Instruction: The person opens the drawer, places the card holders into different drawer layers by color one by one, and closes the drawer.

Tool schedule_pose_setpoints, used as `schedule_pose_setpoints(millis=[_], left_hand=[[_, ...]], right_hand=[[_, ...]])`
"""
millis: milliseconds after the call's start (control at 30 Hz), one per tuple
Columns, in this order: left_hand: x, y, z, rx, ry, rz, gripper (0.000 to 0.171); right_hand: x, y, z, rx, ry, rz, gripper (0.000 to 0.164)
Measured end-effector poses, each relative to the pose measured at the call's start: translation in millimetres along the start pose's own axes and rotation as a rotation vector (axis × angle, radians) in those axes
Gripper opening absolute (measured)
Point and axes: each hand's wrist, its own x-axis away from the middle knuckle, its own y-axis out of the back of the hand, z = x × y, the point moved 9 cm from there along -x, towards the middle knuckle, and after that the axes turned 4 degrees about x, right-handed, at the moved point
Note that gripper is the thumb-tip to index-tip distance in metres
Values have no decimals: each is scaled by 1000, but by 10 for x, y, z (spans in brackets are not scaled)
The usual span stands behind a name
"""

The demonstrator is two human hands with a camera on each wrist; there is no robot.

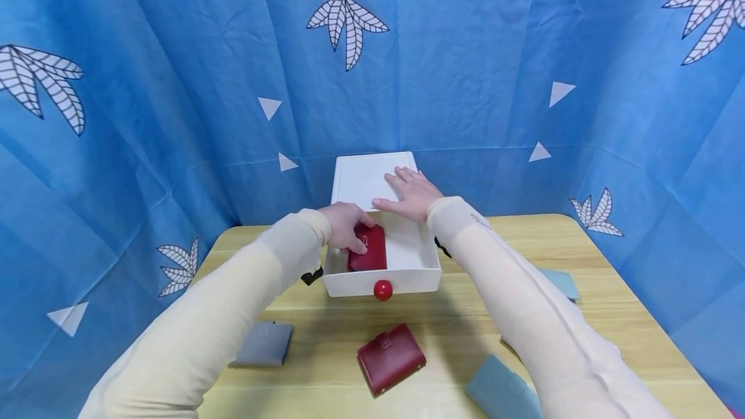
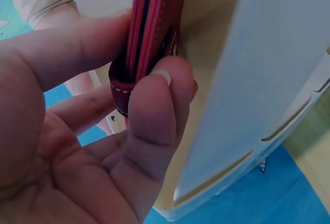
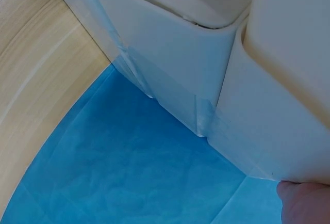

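Ok, L hand [image 1: 345, 226] pinches wallet [image 1: 376, 253], mark [image 1: 365, 240] illeg.

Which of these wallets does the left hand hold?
The red leather-like wallet inside the white, box-shaped drawer; the left hand pinches it. The rectangular maroon wallet, grey wallet and pale blue wallets lie on the wooden table.

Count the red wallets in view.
2: one red wallet in the white drawer, held by the left hand; one dark red wallet on the table in front. The right sleeve could hide more.
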Motion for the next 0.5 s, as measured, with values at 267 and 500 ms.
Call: schedule_pose_setpoints(millis=[267,500], left_hand=[[-5,-22,-31,-39,38,18,67],[-22,-56,-73,-53,28,24,66]], right_hand=[[17,-20,-11,-8,5,-1,93],[-3,-5,-8,8,21,-5,93]])
